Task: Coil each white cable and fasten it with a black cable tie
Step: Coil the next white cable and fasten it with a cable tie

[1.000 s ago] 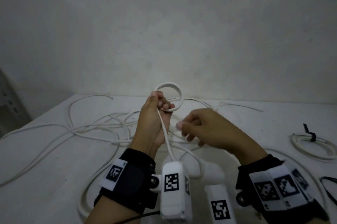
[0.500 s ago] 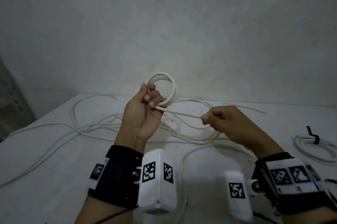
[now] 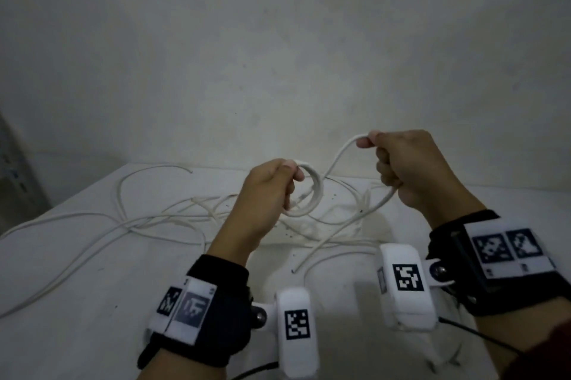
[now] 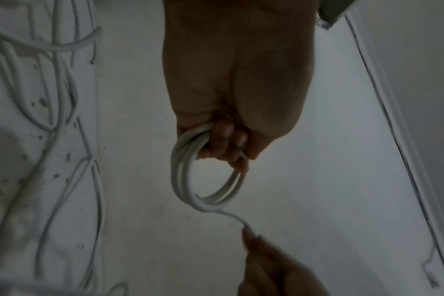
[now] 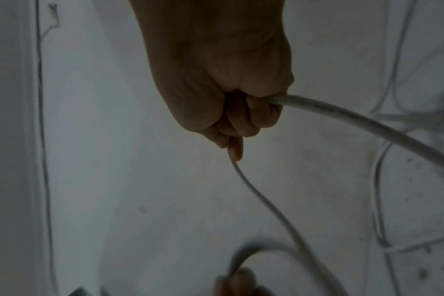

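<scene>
White cable, partly wound: a small coil of several turns is gripped in the curled fingers of the left hand, raised above the worktop. From the coil one strand rises to the right hand, just right of the coil and higher, thumb and forefinger pinching it and the other fingers curled round it, the rest dropping to the worktop. Loose white cables lie tangled on the worktop below and left of the coil.
</scene>
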